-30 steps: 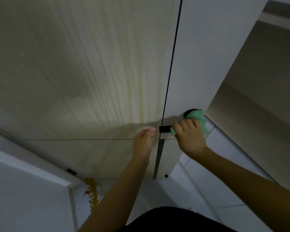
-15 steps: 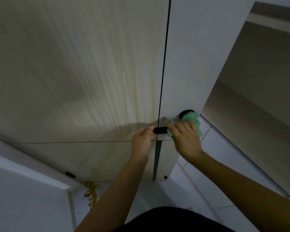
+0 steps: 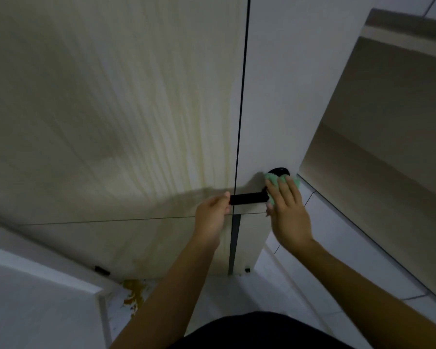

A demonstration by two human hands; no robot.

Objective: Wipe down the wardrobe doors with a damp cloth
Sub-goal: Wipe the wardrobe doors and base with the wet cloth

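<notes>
- The right hand [image 3: 288,217] presses a green cloth [image 3: 275,181] flat against the right-hand wardrobe door [image 3: 275,84], fingers straight and spread over it, so the grip is open and pushing, not pinching.
- The cloth sits low on that door, touching the right end of a black bar handle [image 3: 248,199] and just below a round black knob [image 3: 278,170] near the door's right edge.
- The left hand [image 3: 212,217] curls its fingertips round the left end of the handle, which spans the dark gap between the two doors; it looks to be steadying the door.
- Progress, as a judgement: the right door looks plain and clean, while the left door [image 3: 111,96] shows yellowish streaks running down its lower half, so most of the wiping there seems left to do.
- A brownish stain [image 3: 134,293] lies on the floor [image 3: 325,260] just below the left door's bottom edge.
- Room to move: a tilted panel [image 3: 388,134] stands close to the right door's right edge, which limits sweeps that way; up and to the left the door faces are open.
</notes>
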